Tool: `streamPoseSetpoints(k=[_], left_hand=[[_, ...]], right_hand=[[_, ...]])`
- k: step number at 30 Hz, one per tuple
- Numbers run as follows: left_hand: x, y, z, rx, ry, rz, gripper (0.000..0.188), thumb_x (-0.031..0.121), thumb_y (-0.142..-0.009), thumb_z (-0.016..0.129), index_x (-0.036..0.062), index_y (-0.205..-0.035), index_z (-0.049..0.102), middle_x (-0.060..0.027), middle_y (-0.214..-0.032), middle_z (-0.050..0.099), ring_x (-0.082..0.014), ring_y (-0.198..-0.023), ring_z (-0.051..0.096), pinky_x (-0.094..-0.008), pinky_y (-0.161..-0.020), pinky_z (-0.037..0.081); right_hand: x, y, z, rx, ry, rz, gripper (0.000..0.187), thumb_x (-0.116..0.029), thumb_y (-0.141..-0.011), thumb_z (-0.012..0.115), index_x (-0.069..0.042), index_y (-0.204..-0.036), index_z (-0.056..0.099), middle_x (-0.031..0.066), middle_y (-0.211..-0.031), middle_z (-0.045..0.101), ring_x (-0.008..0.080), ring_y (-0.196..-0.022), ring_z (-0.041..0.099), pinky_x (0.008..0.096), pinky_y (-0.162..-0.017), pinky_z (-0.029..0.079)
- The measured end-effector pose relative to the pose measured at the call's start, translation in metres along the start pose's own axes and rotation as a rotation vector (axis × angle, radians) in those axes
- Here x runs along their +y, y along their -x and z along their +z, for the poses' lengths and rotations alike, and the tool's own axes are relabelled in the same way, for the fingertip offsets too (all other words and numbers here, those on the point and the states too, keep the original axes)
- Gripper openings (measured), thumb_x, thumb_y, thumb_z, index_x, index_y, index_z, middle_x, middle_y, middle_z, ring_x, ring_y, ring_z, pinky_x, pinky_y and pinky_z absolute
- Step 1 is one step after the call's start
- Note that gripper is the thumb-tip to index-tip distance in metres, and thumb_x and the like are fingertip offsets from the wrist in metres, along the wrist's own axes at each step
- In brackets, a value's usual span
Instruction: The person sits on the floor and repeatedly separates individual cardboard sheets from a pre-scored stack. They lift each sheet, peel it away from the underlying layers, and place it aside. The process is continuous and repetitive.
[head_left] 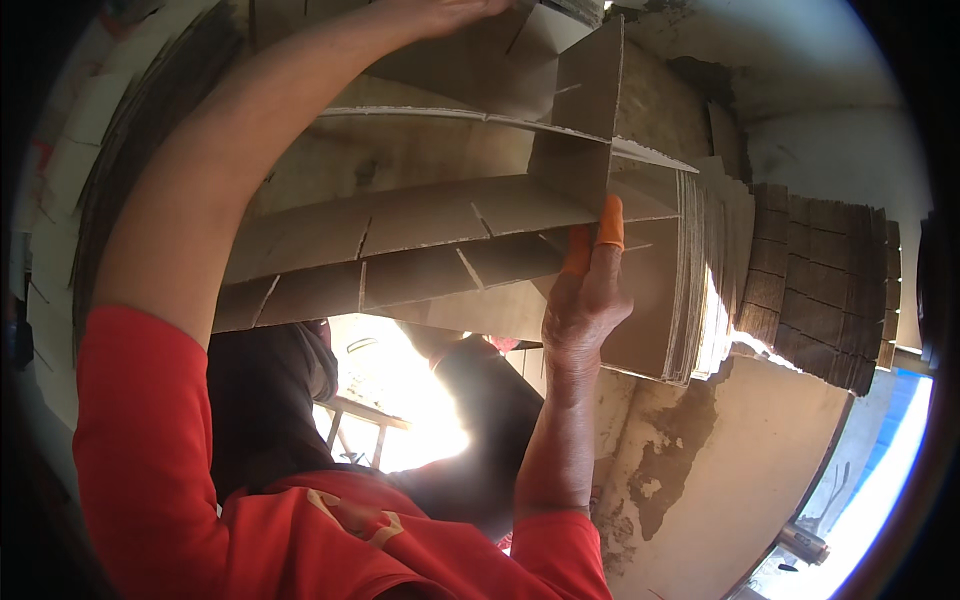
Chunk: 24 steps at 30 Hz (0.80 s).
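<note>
My right hand [588, 290], with orange covers on its fingertips, pinches an upright cardboard cross strip [585, 75] at its lower end. This strip crosses several long slotted cardboard strips [420, 212], which stretch to the left in front of me. The slots run part way in from their edges. My left arm reaches far across the strips to the top of the view. There my left hand [462, 12] is partly cut off beside the cardboard, and its fingers are not clear.
A stack of upright cardboard sheets [690, 290] stands right of my right hand. Beyond it are darker slotted cardboard strips [810, 280]. More pale cardboard strips [65, 200] line the far left. A worn board [740, 450] with peeling patches lies at the lower right, near a small metal cylinder [803, 543].
</note>
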<state>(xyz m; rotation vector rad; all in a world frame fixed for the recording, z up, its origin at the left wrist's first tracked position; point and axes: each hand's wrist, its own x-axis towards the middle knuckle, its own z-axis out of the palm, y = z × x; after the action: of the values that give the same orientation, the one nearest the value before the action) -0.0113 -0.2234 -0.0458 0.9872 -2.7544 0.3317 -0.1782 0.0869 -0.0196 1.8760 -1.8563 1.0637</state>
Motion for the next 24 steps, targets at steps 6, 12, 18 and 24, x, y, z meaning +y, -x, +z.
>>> streamPoseSetpoints(k=[6, 12, 18, 24], left_hand=[[-0.014, -0.007, 0.003, -0.291, 0.183, -0.039, 0.038, 0.017, -0.090, 0.043, 0.0124, -0.127, 0.045, -0.0153, -0.137, 0.042, -0.0326, -0.129, 0.038, -0.0482, -0.109, 0.028], [-0.001, 0.011, -0.026, -0.177, 0.007, 0.150, 0.032, 0.020, -0.086, 0.053, 0.0100, -0.116, 0.049, -0.0134, -0.130, 0.037, -0.0300, -0.126, 0.032, -0.0403, -0.104, 0.028], [0.014, 0.011, -0.026, -0.080, 0.097, -0.071, 0.018, 0.008, -0.077, 0.059, 0.0084, -0.095, 0.061, -0.0115, -0.098, 0.060, -0.0325, -0.099, 0.055, -0.0428, -0.084, 0.045], [0.039, 0.025, -0.047, 0.094, 0.202, 0.118, 0.009, 0.008, -0.075, 0.060, 0.0068, -0.083, 0.063, -0.0135, -0.083, 0.063, -0.0349, -0.083, 0.061, -0.0460, -0.069, 0.048]], right_hand=[[-0.005, 0.001, -0.009, 0.000, -0.013, -0.059, 0.059, 0.018, -0.076, 0.057, 0.004, -0.132, 0.045, 0.0118, -0.083, 0.065, 0.0188, -0.062, 0.064, 0.0274, -0.048, 0.048], [-0.014, 0.001, -0.022, -0.013, -0.065, -0.044, 0.040, 0.007, -0.088, 0.055, 0.008, -0.128, 0.048, 0.0183, -0.111, 0.065, 0.0147, -0.068, 0.066, 0.0233, -0.058, 0.051], [-0.017, 0.005, -0.030, -0.048, -0.087, -0.085, 0.042, 0.009, -0.087, 0.055, 0.007, -0.128, 0.049, 0.0191, -0.108, 0.066, 0.0122, -0.067, 0.064, 0.0216, -0.057, 0.049], [-0.017, 0.003, -0.026, -0.020, -0.114, -0.105, 0.060, 0.017, -0.074, 0.055, 0.003, -0.131, 0.046, 0.0132, -0.079, 0.062, 0.0205, -0.053, 0.060, 0.0307, -0.043, 0.046]])
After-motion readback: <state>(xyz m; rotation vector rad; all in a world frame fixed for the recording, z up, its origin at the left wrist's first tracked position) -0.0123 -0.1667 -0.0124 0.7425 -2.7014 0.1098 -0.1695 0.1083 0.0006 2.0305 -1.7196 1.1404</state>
